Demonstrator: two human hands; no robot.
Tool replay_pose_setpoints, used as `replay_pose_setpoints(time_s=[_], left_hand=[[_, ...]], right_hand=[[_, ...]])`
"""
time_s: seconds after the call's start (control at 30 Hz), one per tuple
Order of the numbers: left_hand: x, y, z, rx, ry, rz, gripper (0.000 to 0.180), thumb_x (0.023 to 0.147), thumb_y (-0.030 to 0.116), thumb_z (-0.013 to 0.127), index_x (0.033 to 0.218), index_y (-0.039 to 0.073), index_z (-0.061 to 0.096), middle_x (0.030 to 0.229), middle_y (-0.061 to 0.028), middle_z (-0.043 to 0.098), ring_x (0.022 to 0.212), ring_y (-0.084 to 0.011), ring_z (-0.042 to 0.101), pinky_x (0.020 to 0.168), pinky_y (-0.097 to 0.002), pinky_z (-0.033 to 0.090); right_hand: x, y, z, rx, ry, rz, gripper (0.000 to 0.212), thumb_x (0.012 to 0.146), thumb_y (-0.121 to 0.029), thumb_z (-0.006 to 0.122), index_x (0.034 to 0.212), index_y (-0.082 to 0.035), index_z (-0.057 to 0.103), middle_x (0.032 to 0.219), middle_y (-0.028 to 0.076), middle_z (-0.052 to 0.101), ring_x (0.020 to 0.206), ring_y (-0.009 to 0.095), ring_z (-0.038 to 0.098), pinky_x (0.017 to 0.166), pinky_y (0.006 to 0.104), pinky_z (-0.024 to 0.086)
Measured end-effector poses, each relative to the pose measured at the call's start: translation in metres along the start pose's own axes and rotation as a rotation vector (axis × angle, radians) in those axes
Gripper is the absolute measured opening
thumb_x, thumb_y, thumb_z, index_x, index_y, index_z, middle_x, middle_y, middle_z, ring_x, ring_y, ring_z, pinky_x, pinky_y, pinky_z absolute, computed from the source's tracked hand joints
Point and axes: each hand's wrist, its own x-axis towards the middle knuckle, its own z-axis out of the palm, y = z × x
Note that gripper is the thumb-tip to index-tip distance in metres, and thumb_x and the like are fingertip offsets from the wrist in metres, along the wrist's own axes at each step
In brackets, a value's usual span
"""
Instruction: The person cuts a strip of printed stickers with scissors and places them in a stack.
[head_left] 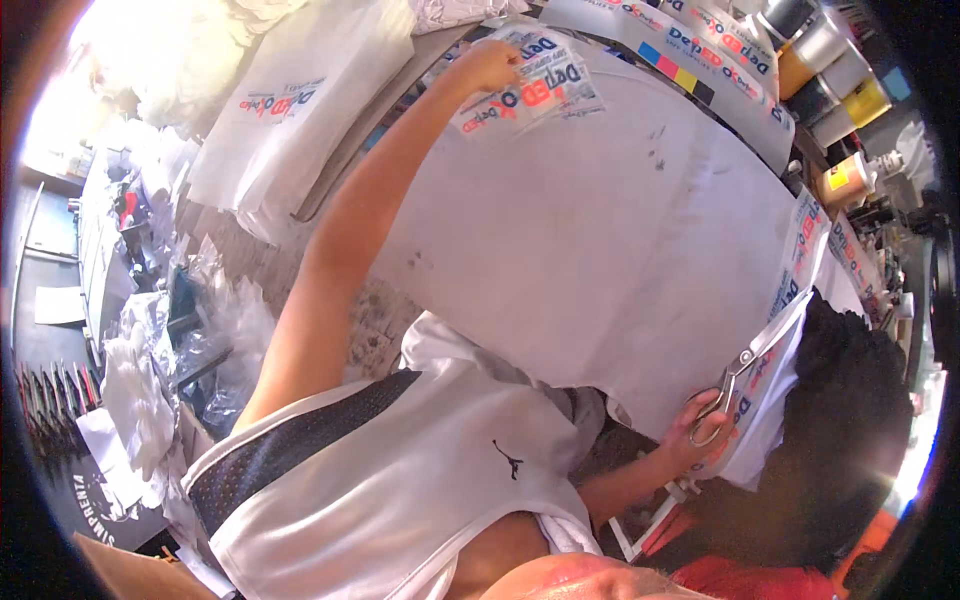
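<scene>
My left hand (490, 66) reaches to the far side of the white-covered table (600, 220). Its fingers are closed on a printed plastic sheet (545, 95), translucent with red and dark blue lettering. Down at the near right, my right hand (692, 430) grips metal scissors (740, 362) by the finger loops. The blades point away from me, along a white sheet with red and blue printing (750, 425) at the table's right edge. Whether the blades are cutting into that sheet, I cannot tell.
White printed plastic bags (275, 115) lie in a pile at the left. Crumpled clear plastic (225, 330) sits below them. Cans (835, 75) and an orange-and-white tub (845, 182) line the far right. A dark fuzzy mass (850, 410) stands close by my right hand.
</scene>
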Motion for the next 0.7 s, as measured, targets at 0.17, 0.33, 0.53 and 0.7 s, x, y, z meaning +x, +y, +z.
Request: replay_pose_setpoints(time_s=[0.17, 0.33, 0.53, 0.7], left_hand=[[-0.009, 0.018, 0.014, 0.140, 0.091, -0.201, 0.041, 0.078, 0.037, 0.079, 0.116, 0.023, 0.072, 0.131, -0.0212, 0.057, 0.126, -0.0471, 0.046, 0.100, -0.0594, 0.040], [-0.017, 0.030, 0.016, 0.309, 0.131, -0.122, 0.037, 0.083, 0.031, 0.074, 0.118, 0.019, 0.072, 0.135, -0.0263, 0.052, 0.130, -0.0546, 0.039, 0.096, -0.0660, 0.040], [-0.045, 0.070, 0.001, -0.326, -0.083, 0.322, 0.037, 0.084, 0.037, 0.074, 0.106, 0.007, 0.071, 0.096, -0.0189, 0.067, 0.099, -0.0292, 0.062, 0.095, -0.0446, 0.045], [-0.029, 0.049, -0.024, -0.711, 0.078, 0.247, 0.032, 0.094, 0.035, 0.067, 0.097, 0.003, 0.067, 0.087, -0.0012, 0.064, 0.083, -0.0128, 0.057, 0.076, -0.0344, 0.045]], right_hand=[[0.005, -0.016, -0.009, 0.793, -0.240, 0.431, 0.070, 0.098, -0.061, 0.049, 0.124, 0.004, 0.053, 0.083, 0.008, 0.057, 0.057, 0.010, 0.044, 0.049, 0.0223, 0.037], [0.011, -0.013, 0.009, 0.661, -0.183, 0.302, 0.070, 0.095, -0.067, 0.048, 0.103, 0.002, 0.055, 0.072, 0.004, 0.052, 0.050, 0.009, 0.042, 0.043, 0.0222, 0.032], [0.022, -0.039, -0.002, 0.610, -0.309, 0.298, 0.066, 0.098, -0.067, 0.040, 0.085, -0.003, 0.053, 0.058, -0.001, 0.044, 0.042, 0.007, 0.037, 0.039, 0.0212, 0.029], [0.020, -0.042, -0.007, 0.795, -0.354, 0.400, 0.059, 0.093, -0.064, 0.056, 0.095, -0.004, 0.055, 0.064, -0.003, 0.043, 0.049, 0.004, 0.037, 0.043, 0.0192, 0.027]])
